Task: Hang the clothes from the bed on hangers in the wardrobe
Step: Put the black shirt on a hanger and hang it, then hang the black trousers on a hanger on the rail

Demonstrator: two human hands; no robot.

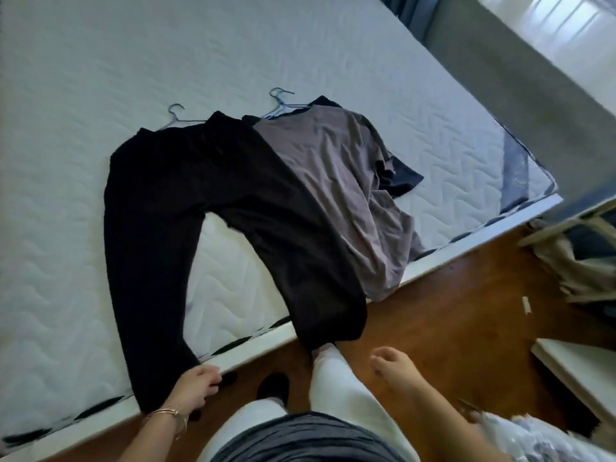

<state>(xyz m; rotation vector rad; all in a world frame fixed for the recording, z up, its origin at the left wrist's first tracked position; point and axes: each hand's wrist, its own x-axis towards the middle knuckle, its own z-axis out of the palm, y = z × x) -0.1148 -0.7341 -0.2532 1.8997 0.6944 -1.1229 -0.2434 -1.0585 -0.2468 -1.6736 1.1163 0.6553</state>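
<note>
One cuff of the black trousers (200, 201) is gripped by the left hand (195, 388), presumably for lifting; the right hand (396, 365) is held slack, empty.

The black trousers (206, 208) cover most of one hanger (175, 115); only its hook and some wire show. The grey shirt (333, 181) hides the other hangers (278, 102) likewise, and I cannot count them. A dark garment (405, 180) under the shirt shows only in parts. My right hand (395, 363) is blurred. My left hand (196, 386) hides its thumb at the trouser hem, so its grip is unclear.
</note>
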